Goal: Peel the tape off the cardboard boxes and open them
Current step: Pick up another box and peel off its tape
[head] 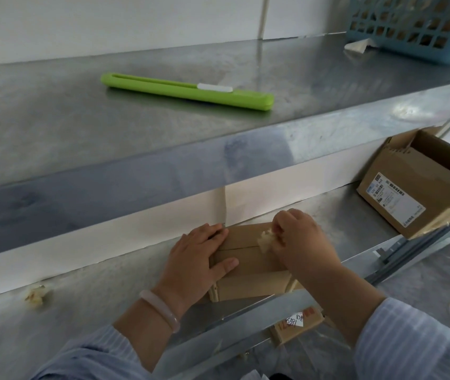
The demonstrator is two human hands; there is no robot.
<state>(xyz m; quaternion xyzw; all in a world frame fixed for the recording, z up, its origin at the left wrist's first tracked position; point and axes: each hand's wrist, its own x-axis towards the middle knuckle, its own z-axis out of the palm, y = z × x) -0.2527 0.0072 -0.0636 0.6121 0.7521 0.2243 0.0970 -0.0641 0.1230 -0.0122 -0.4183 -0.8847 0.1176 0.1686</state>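
1 open box already sits at the right. The small box lies on the table, flaps shut. The left hand presses flat on it, fingers straight, and the right hand pinches a crumpled wad of tape at its top. Peeling looks partly done; opening remains. The shelf overhangs, and the table's front edge is near.

2 forearms reach forward out of pale striped sleeves. The left hand lies palm down, fingers straight and close together, thumb spread wide, pressing flat on the cardboard box. A pale bangle circles its wrist. The right hand is curled, knuckles up, its fingers and thumb pinching a crumpled wad of tape.
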